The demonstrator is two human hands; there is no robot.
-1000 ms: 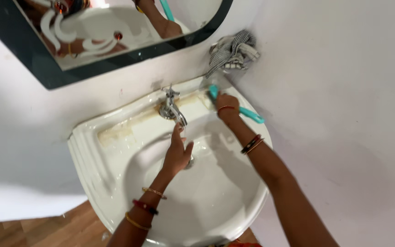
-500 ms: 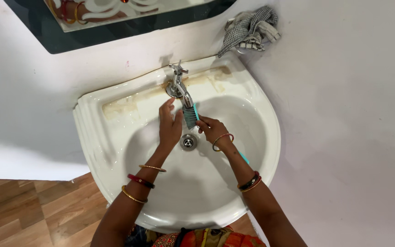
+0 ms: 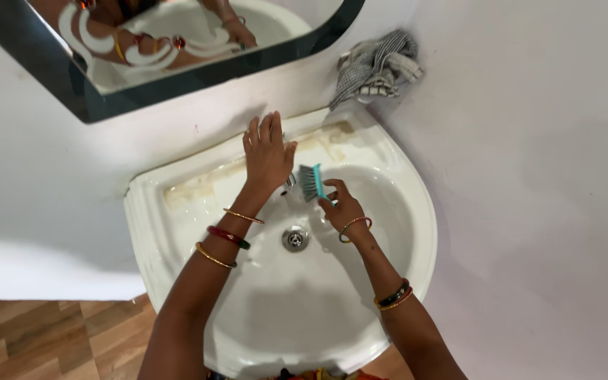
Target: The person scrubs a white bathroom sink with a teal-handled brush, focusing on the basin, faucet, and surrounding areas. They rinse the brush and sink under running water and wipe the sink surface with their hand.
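My left hand [image 3: 267, 151] lies over the chrome tap [image 3: 290, 181] at the back of the white sink [image 3: 416, 211]. It covers the tap's handle, with the fingers pointing at the wall; only the spout tip shows below the palm. My right hand [image 3: 343, 207] grips the handle of a teal scrubbing brush [image 3: 310, 181] with grey bristles. The brush head is held just right of the spout, above the basin. The drain [image 3: 295, 238] sits below both hands. Both wrists wear bangles.
A grey checked cloth [image 3: 378, 67] is bunched on the wall at the sink's back right corner. A dark-framed mirror [image 3: 177, 49] hangs above. Brownish stains [image 3: 191, 191] run along the back ledge. Wooden floor [image 3: 43, 338] shows at the lower left.
My left hand has risen from beside the spout and now covers the tap's handle. The brush has shifted slightly right of the spout. Earlier still, it was at the back right ledge.
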